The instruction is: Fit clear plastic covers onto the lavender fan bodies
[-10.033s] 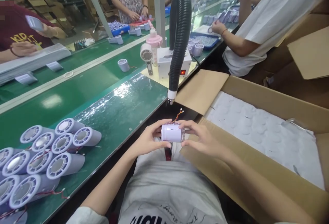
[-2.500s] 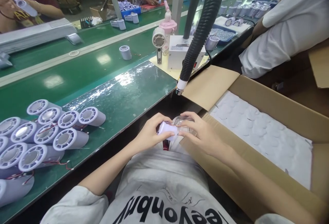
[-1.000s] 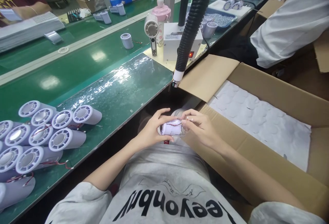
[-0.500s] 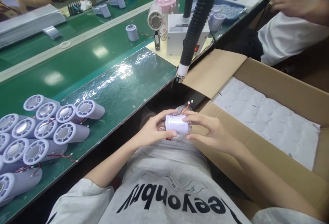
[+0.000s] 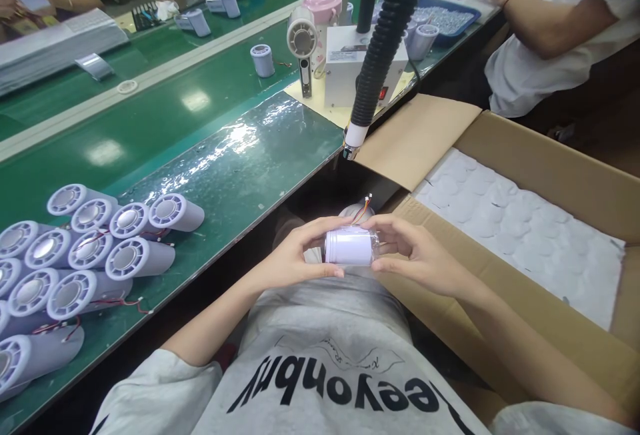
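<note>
Above my lap I hold a white cylinder with wires (image 5: 350,246) between both hands, lying on its side. My left hand (image 5: 293,252) grips its left end, thumb below and fingers over the top. Around the right end, where clear film or plastic sticks out, close the fingertips of my right hand (image 5: 420,255). Thin red and yellow wires with small white plugs (image 5: 367,202) rise behind the cylinder. On the bench to the left lie several similar white cylinders (image 5: 137,258) with vented round ends and red wires.
An open cardboard box (image 5: 540,308) with a bumpy white layer (image 5: 525,228) inside stands at my right. A black corrugated hose (image 5: 385,42) hangs before a grey-white machine (image 5: 360,68). Along the green bench (image 5: 240,168) runs a conveyor (image 5: 165,105). A co-worker's arms (image 5: 545,15) show at upper right.
The cylinder has turned slightly in my hands and shifted a little right. On the conveyor, a lone cylinder has moved slightly right. The co-worker's hands have moved left and down to the bench.
</note>
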Motion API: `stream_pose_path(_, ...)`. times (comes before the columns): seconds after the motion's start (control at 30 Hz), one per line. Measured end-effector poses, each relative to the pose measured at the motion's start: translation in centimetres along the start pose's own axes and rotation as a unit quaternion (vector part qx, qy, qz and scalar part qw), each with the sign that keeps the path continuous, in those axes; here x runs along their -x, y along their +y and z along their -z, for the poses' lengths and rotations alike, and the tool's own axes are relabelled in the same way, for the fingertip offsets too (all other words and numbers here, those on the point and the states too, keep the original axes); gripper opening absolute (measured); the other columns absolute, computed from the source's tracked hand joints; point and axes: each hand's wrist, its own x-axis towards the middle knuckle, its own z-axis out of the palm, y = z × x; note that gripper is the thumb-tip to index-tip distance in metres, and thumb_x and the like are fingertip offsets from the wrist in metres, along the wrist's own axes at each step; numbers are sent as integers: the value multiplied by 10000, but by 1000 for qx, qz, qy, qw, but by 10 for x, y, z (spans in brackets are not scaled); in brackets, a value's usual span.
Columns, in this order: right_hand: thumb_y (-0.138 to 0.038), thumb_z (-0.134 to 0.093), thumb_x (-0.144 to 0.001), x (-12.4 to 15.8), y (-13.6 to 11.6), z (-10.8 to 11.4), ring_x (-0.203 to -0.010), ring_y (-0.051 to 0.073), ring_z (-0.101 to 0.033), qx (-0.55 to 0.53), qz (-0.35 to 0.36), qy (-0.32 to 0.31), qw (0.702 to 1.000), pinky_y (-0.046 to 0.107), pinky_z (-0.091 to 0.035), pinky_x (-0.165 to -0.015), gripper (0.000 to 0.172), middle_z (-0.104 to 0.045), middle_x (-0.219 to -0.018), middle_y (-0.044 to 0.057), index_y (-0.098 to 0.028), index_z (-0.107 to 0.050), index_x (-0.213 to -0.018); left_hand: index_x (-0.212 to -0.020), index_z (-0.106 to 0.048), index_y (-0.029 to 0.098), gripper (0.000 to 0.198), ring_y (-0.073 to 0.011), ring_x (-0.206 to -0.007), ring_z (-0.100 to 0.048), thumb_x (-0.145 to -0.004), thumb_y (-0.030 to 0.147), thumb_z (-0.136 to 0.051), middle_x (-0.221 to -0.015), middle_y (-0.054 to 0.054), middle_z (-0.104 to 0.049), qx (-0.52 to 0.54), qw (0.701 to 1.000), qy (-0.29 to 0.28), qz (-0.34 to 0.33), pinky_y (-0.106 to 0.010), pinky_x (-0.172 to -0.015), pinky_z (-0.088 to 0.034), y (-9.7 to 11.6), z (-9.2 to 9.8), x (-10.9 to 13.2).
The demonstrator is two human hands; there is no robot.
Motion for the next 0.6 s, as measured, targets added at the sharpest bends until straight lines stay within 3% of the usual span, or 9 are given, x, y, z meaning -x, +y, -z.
stream_pose_path(0.23, -335, -704, -860, 1, 4, 1, -945, 193, -657, -93, -40, -30, 994, 326, -548, -802, 378, -605, -1200, 69, -245, -511, -1172, -1360, -516, 295, 726, -276, -1237, -552, -695, 238, -800, -1406, -106, -525, -24, 1000, -7, -14, -421, -1042, -462, 0, 1, -1)
stream_pose_path(0.6, -529, -652, -854, -7, 4, -8, -663, 160, -683, -176, -111, -9, 978, 293, -595, -617, 421, -656, -820, 20, -193, -527, -1075, -1355, -520, 309, 725, -272, -1259, -527, -693, 214, -800, -1418, -102, -503, -17, 1000, -6, -13, -412, -1050, -461, -3, 2, 1)
